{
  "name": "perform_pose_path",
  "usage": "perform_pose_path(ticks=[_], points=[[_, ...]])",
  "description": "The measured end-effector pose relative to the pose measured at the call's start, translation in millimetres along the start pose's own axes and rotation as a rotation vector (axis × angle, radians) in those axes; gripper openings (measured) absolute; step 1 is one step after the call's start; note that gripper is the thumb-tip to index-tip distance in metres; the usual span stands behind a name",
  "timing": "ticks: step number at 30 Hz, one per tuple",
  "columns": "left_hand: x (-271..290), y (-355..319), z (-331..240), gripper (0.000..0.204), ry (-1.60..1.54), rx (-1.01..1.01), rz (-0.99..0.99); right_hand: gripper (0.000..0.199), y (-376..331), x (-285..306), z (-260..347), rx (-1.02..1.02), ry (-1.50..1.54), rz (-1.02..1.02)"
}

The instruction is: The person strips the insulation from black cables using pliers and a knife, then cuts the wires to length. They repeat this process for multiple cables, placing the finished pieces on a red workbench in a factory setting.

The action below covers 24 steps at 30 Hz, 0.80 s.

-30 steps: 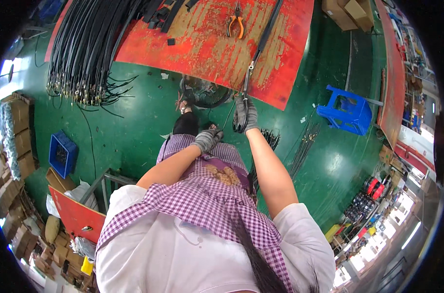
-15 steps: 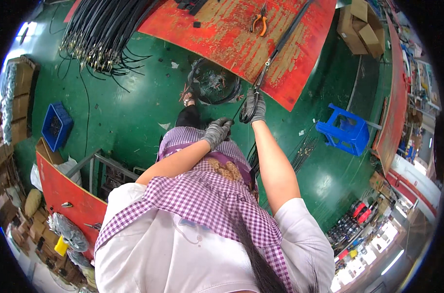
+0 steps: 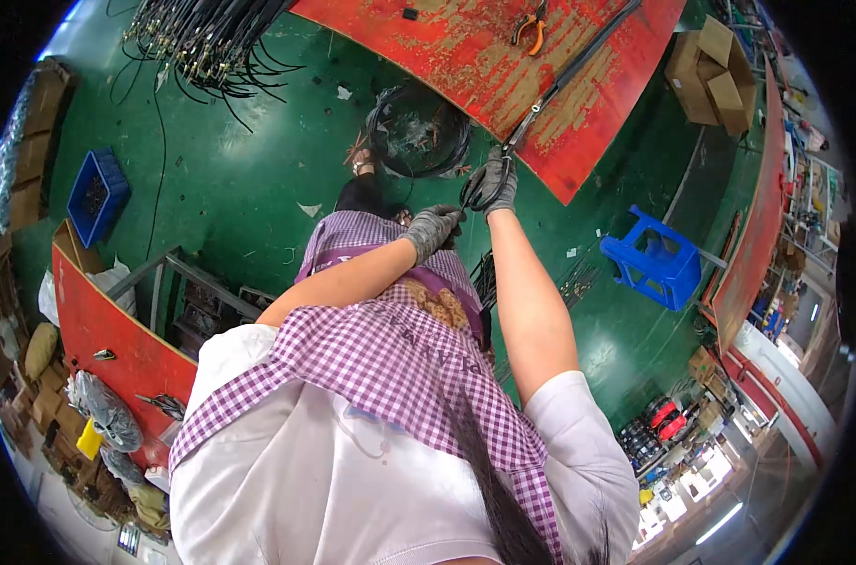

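One black cable (image 3: 560,89) is gripped by two gloved hands, right hand (image 3: 493,184) and left hand (image 3: 432,229), fingers closed, beside one red workbench (image 3: 503,66); one orange pliers (image 3: 531,26) lies on it.

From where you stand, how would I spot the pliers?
Find the big red worktable across the green floor. Near its far edge, left of the long black cable, lie the pliers. Their orange handles set them apart from the dark things around.

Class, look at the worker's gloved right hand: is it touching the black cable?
Touching. The head view shows the right hand closed around the black cable, which runs up across the red table.
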State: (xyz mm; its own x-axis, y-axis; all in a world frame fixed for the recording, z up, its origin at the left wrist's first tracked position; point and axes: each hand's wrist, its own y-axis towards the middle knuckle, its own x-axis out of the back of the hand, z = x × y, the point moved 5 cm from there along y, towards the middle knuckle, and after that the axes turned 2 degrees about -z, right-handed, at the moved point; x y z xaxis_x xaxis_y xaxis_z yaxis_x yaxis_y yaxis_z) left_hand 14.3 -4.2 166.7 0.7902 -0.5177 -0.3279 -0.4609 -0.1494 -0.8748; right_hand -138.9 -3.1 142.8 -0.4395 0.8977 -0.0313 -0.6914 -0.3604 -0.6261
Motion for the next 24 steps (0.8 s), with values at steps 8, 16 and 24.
perform_pose_path(ticks=[8,16,24], points=[[5.2,-3.5,-10.3,0.019,0.100,-0.002,0.020,0.023,-11.3,-7.2,15.5,0.071,-0.205,-0.013],[-3.5,6.6,-14.2,0.016,1.506,-1.013,-0.020,0.033,-26.4,-7.3,32.7,0.347,-0.492,-0.129],[14.7,20.1,-5.7,0.020,0.284,-0.146,0.294,0.034,-0.1,-8.5,6.0,0.038,-0.171,-0.033]])
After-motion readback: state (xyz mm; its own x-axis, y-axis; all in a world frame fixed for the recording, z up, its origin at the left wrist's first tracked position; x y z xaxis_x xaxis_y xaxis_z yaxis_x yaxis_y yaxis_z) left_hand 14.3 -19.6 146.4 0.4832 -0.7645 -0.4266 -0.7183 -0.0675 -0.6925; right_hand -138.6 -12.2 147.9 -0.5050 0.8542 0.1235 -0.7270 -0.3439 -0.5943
